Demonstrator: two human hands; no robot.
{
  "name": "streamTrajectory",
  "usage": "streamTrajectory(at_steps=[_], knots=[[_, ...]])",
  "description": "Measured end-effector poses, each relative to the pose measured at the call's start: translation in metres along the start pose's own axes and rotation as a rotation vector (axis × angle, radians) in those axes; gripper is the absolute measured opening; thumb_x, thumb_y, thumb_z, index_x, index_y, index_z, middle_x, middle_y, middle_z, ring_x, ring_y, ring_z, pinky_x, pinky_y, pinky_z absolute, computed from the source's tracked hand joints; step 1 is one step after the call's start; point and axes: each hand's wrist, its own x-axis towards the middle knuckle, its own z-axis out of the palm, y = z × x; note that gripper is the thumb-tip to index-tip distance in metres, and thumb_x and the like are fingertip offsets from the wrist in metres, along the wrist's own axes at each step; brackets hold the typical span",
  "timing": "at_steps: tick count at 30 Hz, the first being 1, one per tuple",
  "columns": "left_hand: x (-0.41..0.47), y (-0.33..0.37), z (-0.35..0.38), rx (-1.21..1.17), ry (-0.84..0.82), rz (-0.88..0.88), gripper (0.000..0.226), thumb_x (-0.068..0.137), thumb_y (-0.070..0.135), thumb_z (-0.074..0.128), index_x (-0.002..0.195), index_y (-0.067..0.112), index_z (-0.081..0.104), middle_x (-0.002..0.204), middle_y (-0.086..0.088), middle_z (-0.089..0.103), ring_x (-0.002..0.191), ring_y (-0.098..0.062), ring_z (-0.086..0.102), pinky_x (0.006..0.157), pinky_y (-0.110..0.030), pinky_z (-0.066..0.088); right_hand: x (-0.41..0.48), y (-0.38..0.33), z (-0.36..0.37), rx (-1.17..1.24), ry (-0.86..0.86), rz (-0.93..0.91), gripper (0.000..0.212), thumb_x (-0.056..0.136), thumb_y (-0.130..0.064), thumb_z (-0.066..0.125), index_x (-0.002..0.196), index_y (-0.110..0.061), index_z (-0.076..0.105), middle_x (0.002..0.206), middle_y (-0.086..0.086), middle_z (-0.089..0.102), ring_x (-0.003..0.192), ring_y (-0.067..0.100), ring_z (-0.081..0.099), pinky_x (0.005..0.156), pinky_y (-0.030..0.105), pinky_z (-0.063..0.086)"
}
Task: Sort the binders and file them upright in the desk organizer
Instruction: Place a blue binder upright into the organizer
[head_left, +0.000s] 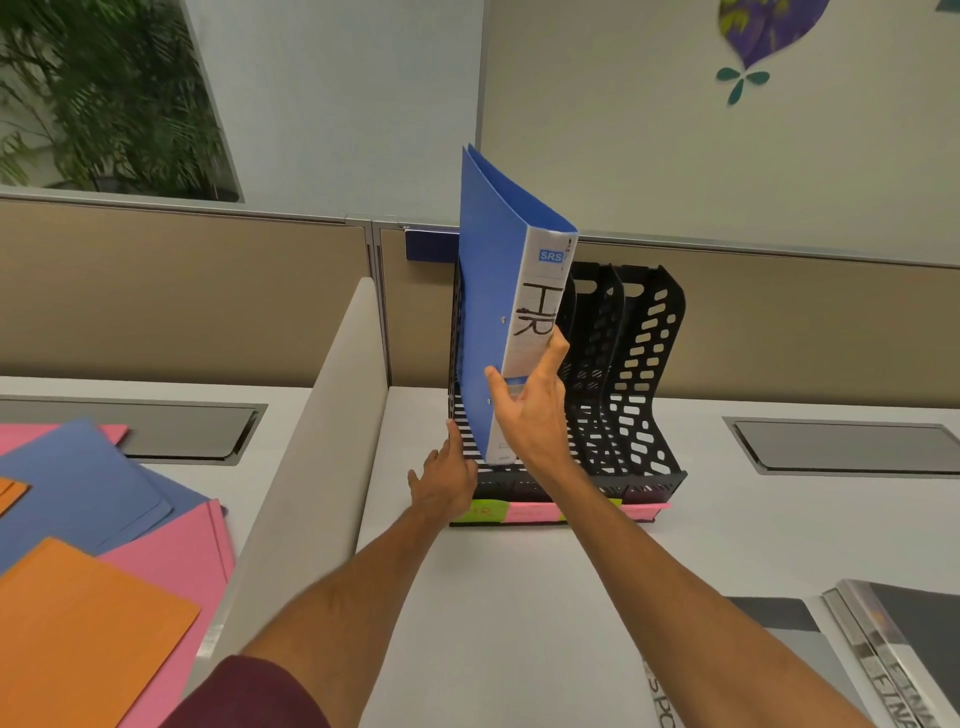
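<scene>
At the centre of the frame I see my right hand (530, 410) with its grip closed on the lower part of the blue binder (498, 312), thumb on the blue cover to the left and fingers (556, 353) laid up the white spine label, which reads "SRS" and a handwritten "HR". The binder stands almost upright, tilted slightly, most of it rising above my grip toward the upper middle of the frame; its bottom edge sits low in the leftmost slot of the black desk organizer (639, 364), though I cannot tell whether it touches the slot floor. My left hand (447, 483) is just below and left of the binder, grip released, fingers spread, fingertips against the organizer's left front corner. The organizer stands on the white tabletop (519, 597) against the beige partition, with green and pink sticky labels (524, 512) along its front base. In the lower left of the frame lie loose folders (104, 545) in orange, pink and blue. In the lower right corner more binders (893, 654) lie flat, grey and clear, their spine lettering only partly readable.
</scene>
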Motion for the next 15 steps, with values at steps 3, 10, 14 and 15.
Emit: streamTrajectory(at_steps=[3, 10, 14, 15], knots=[[0.000, 0.000, -0.001, -0.004, -0.008, -0.001, 0.063, 0.102, 0.028, 0.028, 0.151, 0.020, -0.011, 0.148, -0.006, 0.038, 0.136, -0.030, 0.035, 0.113, -0.061, 0.017, 0.001, 0.005, 0.006, 0.009, -0.013, 0.002, 0.075, 0.089, -0.027, 0.065, 0.135, -0.044, 0.009, 0.146, 0.009, 0.035, 0.122, 0.013, 0.043, 0.087, 0.026, 0.045], [0.006, -0.007, 0.003, -0.033, 0.002, 0.023, 0.065, 0.101, 0.031, 0.030, 0.151, 0.022, -0.010, 0.147, -0.004, 0.041, 0.134, -0.029, 0.038, 0.112, -0.062, 0.017, -0.020, 0.033, 0.013, -0.041, -0.075, 0.109, 0.075, 0.088, -0.029, 0.066, 0.134, -0.045, 0.008, 0.146, 0.010, 0.037, 0.125, 0.021, 0.047, 0.092, 0.038, 0.050], [0.009, -0.011, 0.005, -0.025, 0.026, 0.045, 0.061, 0.101, 0.038, 0.023, 0.151, 0.023, -0.009, 0.142, -0.004, 0.046, 0.131, -0.029, 0.041, 0.110, -0.063, 0.019, -0.034, 0.043, 0.019, -0.101, -0.203, 0.191, 0.079, 0.088, -0.026, 0.067, 0.137, -0.038, 0.006, 0.146, 0.012, 0.037, 0.130, 0.027, 0.044, 0.096, 0.043, 0.048], [0.009, -0.012, 0.006, -0.023, 0.037, 0.048, 0.060, 0.102, 0.039, 0.022, 0.151, 0.024, -0.008, 0.142, -0.005, 0.047, 0.130, -0.030, 0.042, 0.110, -0.063, 0.019, -0.038, 0.047, 0.018, -0.104, -0.235, 0.230, 0.081, 0.088, -0.026, 0.067, 0.141, -0.030, 0.006, 0.146, 0.011, 0.037, 0.131, 0.027, 0.043, 0.098, 0.044, 0.046]])
